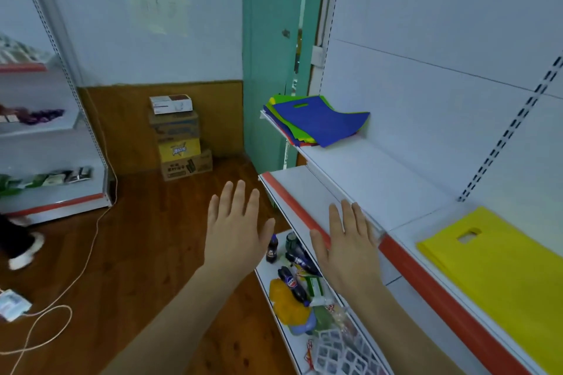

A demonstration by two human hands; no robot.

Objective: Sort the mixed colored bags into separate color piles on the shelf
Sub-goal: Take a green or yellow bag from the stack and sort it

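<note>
A mixed pile of flat bags [316, 122] lies at the far left end of the white shelf [380, 179], a blue bag on top with green, yellow and red edges showing beneath. A yellow bag pile [499, 274] lies on the shelf at the near right. My left hand [236, 228] hovers open over the floor, left of the shelf, holding nothing. My right hand [347, 240] is open with straight fingers over the shelf's red front strip [298, 210], between the two piles and empty.
A lower shelf [268, 277] below my hands carries bottles, snack packs and a cube-pattern pack. Stacked cardboard boxes [179, 143] stand on the wooden floor by the wall. Another shelf unit [51, 201] is at the left, and a cable [82, 268] runs across the floor.
</note>
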